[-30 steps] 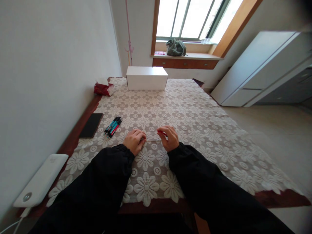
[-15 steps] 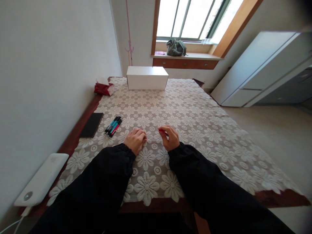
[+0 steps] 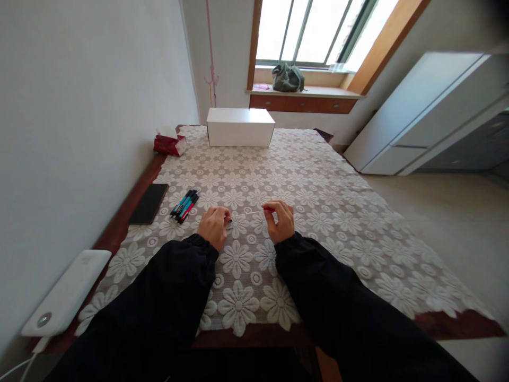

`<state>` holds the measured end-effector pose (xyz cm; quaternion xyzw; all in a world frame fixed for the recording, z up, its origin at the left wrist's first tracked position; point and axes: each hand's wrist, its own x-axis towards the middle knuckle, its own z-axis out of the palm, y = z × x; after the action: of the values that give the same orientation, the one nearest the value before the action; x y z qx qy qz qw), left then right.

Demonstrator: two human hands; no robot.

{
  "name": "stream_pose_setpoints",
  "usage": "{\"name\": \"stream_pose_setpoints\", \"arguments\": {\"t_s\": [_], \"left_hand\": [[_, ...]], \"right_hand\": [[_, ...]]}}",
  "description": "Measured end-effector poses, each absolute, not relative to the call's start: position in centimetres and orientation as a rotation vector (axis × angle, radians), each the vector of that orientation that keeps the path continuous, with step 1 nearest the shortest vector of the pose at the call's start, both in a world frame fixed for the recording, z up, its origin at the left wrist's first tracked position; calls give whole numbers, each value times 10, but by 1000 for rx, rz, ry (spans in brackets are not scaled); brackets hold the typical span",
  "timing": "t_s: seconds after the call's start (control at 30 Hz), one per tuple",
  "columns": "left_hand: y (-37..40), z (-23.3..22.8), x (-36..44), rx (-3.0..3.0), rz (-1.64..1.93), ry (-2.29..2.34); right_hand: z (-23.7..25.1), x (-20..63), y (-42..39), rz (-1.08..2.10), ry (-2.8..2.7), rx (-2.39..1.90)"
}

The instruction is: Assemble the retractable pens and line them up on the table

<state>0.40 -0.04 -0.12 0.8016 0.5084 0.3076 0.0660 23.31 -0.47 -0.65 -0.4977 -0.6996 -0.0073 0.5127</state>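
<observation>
**2 hands pinch a thin white pen over the lace-covered table**

Left hand (image 3: pixel 213 226) and right hand (image 3: pixel 280 221) hold 1 thin white pen (image 3: pixel 246 214) between them, just above the lace tablecloth (image 3: pixel 318 212). Left grip is closed on the pen's left end, fingers curled. Right grip is pinched on the right end, where a red cap (image 3: pixel 269 210) shows at the fingertips. The pen runs roughly level, its right end slightly higher. Both arms are in black sleeves (image 3: pixel 318 286).

Around: a bundle of pens (image 3: pixel 185 206) lies left of the left hand, near but apart; black barrels with teal and red, about 4, exact count hard to tell. 1 black phone (image 3: pixel 148 203) lies further left on the bare wood edge of the table (image 3: pixel 119 228). 1 white power bank (image 3: pixel 66 297) sits at the near left corner, with a cable at its near end. 1 white box (image 3: pixel 240 127) stands at the far end, 1 red tissue pack (image 3: pixel 169 144) to its left. 1 grey-green bag (image 3: pixel 287 77) sits on the windowsill. A white cabinet (image 3: pixel 421 116) stands at right.

Nothing lies between the hands and the pen bundle. No writing is readable anywhere.
</observation>
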Motion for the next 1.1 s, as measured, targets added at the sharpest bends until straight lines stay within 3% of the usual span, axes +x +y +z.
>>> {"name": "stream_pose_setpoints", "arguments": {"t_s": [0.43,0.83,1.0,1.1], "left_hand": [[-2,1,4,2537,886,1565],[-11,13,6,2627,1121,1331],[-9,14,4,2404,1356,1376],[-7,15,2,2376,1242,1441]], "right_hand": [[-7,230,-4,52,-1919,-1107],[-11,228,-7,335,-2085,-869],[-10,226,-9,519,-1825,-875],[-15,227,-4,765,-1499,-864]]}}
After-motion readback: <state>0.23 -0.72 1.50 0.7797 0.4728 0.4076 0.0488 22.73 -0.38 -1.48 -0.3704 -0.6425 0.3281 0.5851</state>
